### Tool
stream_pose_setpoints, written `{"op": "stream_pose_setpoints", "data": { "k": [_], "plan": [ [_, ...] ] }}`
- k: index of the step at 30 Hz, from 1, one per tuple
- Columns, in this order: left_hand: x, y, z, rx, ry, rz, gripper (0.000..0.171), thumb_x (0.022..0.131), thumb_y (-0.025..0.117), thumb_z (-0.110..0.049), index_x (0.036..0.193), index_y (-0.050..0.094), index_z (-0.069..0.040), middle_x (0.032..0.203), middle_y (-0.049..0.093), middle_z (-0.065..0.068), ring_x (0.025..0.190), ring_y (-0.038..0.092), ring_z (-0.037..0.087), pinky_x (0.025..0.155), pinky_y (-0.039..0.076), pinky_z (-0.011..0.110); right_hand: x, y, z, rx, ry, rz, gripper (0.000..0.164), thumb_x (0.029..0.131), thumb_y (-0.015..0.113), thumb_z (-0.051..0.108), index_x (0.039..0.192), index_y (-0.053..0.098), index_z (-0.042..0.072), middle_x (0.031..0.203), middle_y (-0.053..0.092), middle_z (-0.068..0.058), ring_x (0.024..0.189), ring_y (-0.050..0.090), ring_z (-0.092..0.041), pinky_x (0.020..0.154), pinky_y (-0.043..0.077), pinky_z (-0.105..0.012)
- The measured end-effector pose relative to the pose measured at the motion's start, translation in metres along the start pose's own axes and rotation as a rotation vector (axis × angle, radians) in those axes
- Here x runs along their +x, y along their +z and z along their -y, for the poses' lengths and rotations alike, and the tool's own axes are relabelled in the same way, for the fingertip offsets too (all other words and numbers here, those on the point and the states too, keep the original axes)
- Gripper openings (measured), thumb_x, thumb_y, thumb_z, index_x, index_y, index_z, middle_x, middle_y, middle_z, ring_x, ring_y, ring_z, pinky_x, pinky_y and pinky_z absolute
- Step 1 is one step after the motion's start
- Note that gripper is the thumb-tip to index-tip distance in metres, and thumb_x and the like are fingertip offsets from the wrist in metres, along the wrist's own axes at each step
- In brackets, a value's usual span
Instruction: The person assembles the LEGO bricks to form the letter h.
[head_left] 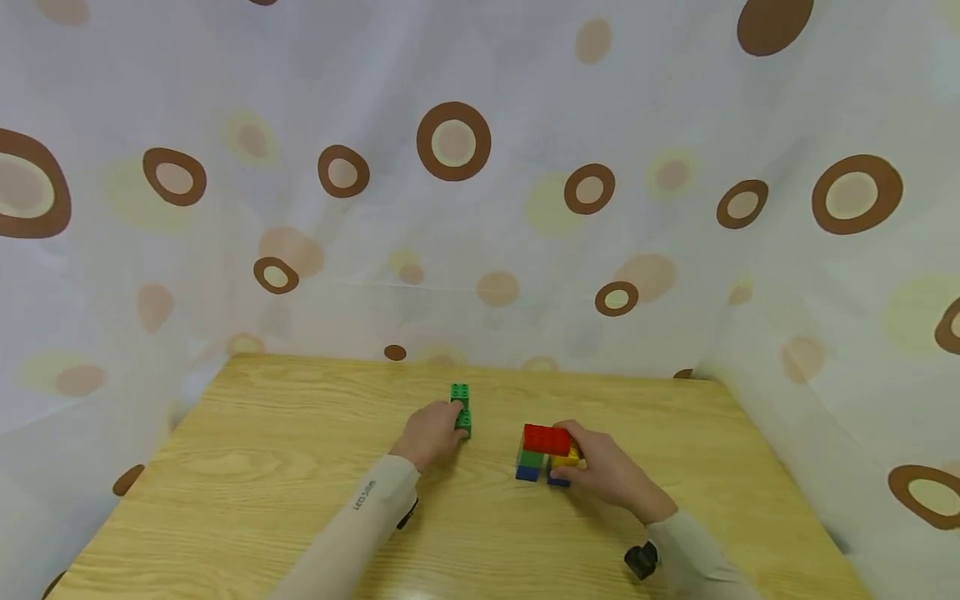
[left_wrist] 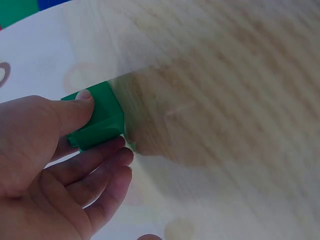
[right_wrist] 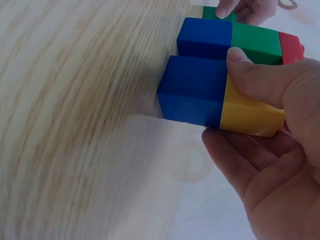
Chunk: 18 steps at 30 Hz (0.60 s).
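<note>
My left hand [head_left: 433, 433] pinches a green toy brick [left_wrist: 102, 117] between thumb and fingers, low over the wooden table. In the head view, another green brick [head_left: 460, 392] shows just behind it. To the right, my right hand [head_left: 606, 467] grips a yellow brick [right_wrist: 250, 112] that sits on a blue brick [right_wrist: 192, 90]. Beside this pair stands a green brick [head_left: 531, 459] on a second blue brick [head_left: 527, 473]. A red brick [head_left: 547, 438] spans the top of both stacks, forming a small arch. My right fingers partly hide the yellow brick.
The wooden table [head_left: 300, 467] ends at a pale curtain [head_left: 510, 333] with brown ring patterns, which also hangs along both sides. A dark wrist device [head_left: 641, 560] is on the right wrist.
</note>
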<state>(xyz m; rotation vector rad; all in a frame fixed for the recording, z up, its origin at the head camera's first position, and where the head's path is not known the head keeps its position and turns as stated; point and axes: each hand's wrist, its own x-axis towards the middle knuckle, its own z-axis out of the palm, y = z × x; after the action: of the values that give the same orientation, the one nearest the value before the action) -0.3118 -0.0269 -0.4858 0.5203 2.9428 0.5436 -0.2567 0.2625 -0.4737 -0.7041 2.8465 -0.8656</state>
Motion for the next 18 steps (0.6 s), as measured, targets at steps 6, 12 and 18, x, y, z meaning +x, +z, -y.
{"op": "stream_pose_setpoints", "data": {
  "k": [6,12,18],
  "plan": [
    [0.001,-0.005,-0.001,-0.02,-0.002,0.022,0.036,0.098,0.069,-0.026,0.126,0.062,-0.005,0.111,0.067,0.009,0.095,0.064,0.02,0.082,0.055,0.038,0.001,-0.002,0.004,-0.047,-0.05,-0.029,0.05,0.088,0.08,0.016,0.129,0.054,0.007,0.114,0.071,-0.006,0.093,0.067,-0.016,0.08,0.055,-0.036],
    [0.005,-0.016,0.0,-0.033,0.021,0.066,0.031,0.097,0.07,-0.025,0.122,0.064,-0.008,0.11,0.067,0.007,0.093,0.063,0.019,0.079,0.053,0.038,0.003,-0.003,0.002,-0.046,-0.087,-0.004,0.052,0.09,0.078,0.014,0.133,0.05,0.006,0.118,0.069,-0.008,0.097,0.068,-0.017,0.082,0.056,-0.036],
    [0.006,-0.035,-0.02,-0.136,0.158,0.07,0.031,0.1,0.066,-0.026,0.123,0.062,-0.007,0.104,0.066,0.005,0.091,0.062,0.02,0.08,0.051,0.036,0.003,-0.003,0.0,-0.032,-0.054,0.014,0.048,0.09,0.078,0.014,0.128,0.05,0.006,0.114,0.07,-0.008,0.093,0.067,-0.015,0.077,0.054,-0.031]
  ]
}}
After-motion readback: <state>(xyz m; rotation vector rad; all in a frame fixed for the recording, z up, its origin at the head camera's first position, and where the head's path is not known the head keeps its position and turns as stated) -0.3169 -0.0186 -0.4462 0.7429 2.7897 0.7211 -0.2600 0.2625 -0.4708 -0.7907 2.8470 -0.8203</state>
